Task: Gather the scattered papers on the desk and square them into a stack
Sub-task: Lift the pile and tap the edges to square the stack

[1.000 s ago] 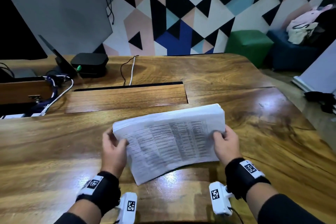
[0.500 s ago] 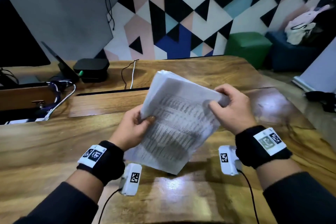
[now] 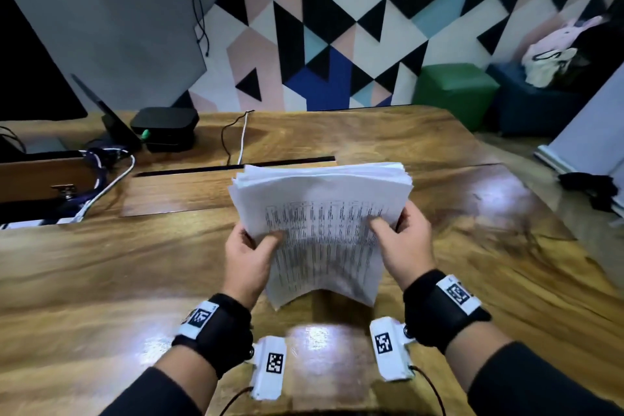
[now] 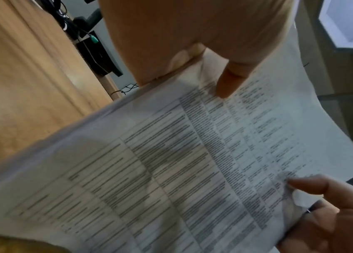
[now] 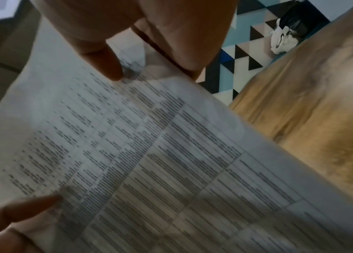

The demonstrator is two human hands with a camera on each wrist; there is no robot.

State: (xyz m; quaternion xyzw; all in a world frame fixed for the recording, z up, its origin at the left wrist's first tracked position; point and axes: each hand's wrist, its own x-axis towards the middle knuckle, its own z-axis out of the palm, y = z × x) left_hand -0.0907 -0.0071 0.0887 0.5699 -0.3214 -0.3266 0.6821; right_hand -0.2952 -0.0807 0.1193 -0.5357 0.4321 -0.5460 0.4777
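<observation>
A thick stack of white printed papers [image 3: 324, 233] stands nearly upright over the wooden desk [image 3: 135, 263], its bottom edge close to the desk top. My left hand [image 3: 250, 253] grips its left side with the thumb on the printed face. My right hand [image 3: 401, 240] grips its right side the same way. The top edges fan out slightly. In the left wrist view the papers [image 4: 171, 171] fill the frame under my left hand [image 4: 225, 75]. The right wrist view shows the papers [image 5: 149, 162] pinched under my right hand [image 5: 115, 65].
A black box [image 3: 165, 128], cables [image 3: 233, 138] and a dark monitor [image 3: 30, 78] sit at the desk's back left. A recessed wooden panel [image 3: 189, 189] lies behind the papers. Green [image 3: 452, 91] and blue stools stand beyond the desk's far right corner.
The stack went from lying flat on the desk to lifted and tilted, and now stands upright with both hands on its sides, lowered toward the desk.
</observation>
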